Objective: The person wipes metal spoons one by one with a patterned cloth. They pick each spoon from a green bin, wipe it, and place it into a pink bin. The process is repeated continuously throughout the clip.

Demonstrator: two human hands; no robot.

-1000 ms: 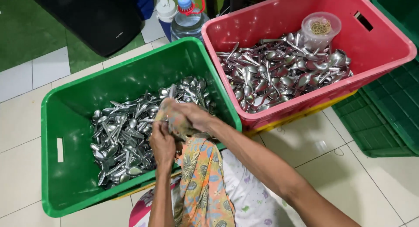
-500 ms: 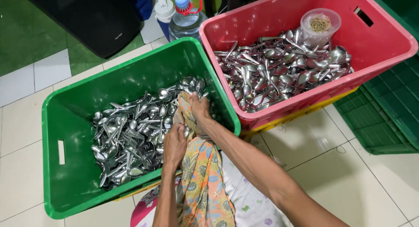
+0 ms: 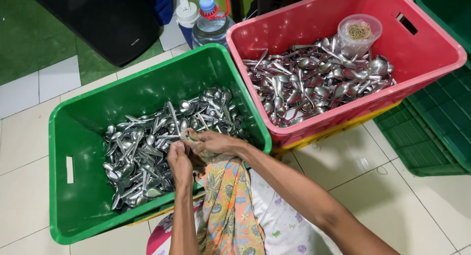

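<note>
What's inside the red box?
The red crate holds a heap of metal spoons and a clear plastic tub of rubber bands. The spoons cover the crate's bottom.

- There is a single view, from a camera worn on the person's head, so no second view shares any part of the scene.
- It looks steeply down and forward over the person's lap and forearms.
- The left hand (image 3: 180, 159) and right hand (image 3: 216, 142) sit close, near the frame's lower middle, with the arms running off the bottom edge.
- The green crate (image 3: 73, 196) fills the left half, near the camera.
- The red crate (image 3: 436, 54) lies farther off at upper right, cut by the top edge.
- Tiled floor (image 3: 382, 196) shows below and to the right.
</note>
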